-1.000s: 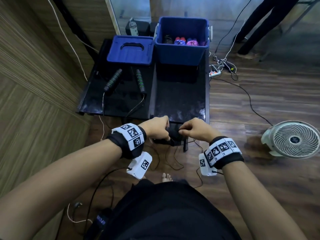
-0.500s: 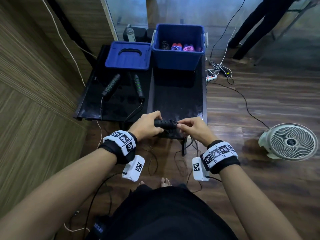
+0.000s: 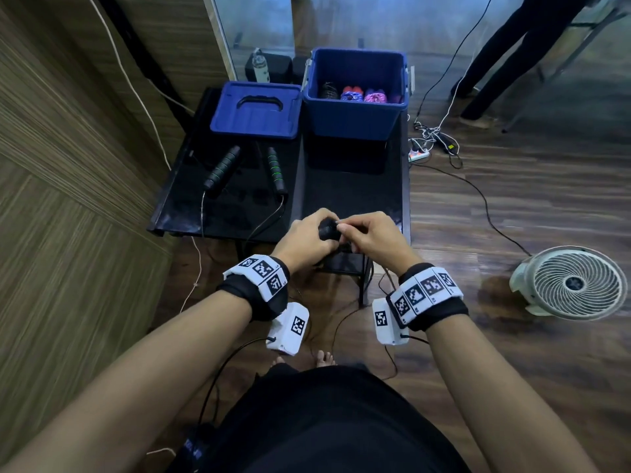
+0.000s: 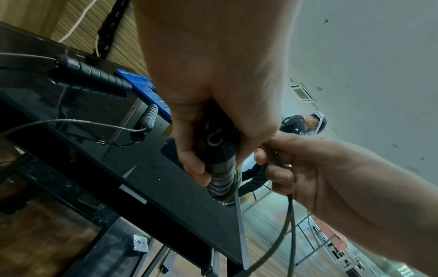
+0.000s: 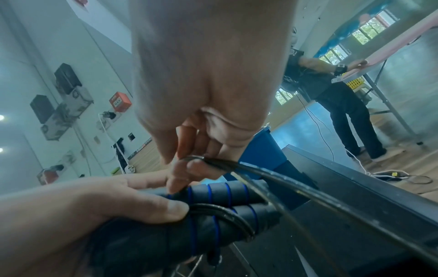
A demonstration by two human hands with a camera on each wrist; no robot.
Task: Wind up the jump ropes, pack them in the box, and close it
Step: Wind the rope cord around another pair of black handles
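1. The left hand [image 3: 307,242] is curled around a pair of black foam handles with blue rings [image 5: 218,202], held side by side just above the near edge of the black table [image 3: 345,203].
2. The right hand [image 3: 374,237] pinches the thin dark cord [image 5: 272,174] of that jump rope between thumb and fingers, right beside the handles. A few turns of cord already lie around the handles by the left thumb, and the rest of the cord hangs down off the table edge towards the floor.
3. Farther along the table, on its left half, a second jump rope lies unwound: its two black handles with green rings [image 3: 223,170] are apart, angled away from each other, and their cords trail over the near edge.
4. Beyond those handles the blue lid [image 3: 256,110] lies flat with its handle up.
5. To the right of the lid, at the far end of the table, stands the open blue box [image 3: 355,119], with several wound ropes inside, one dark, one blue, one pink.
6. On the wooden floor to the right sits a white fan [image 3: 570,283], and a person's dark-trousered legs [image 3: 495,73] stand far back.
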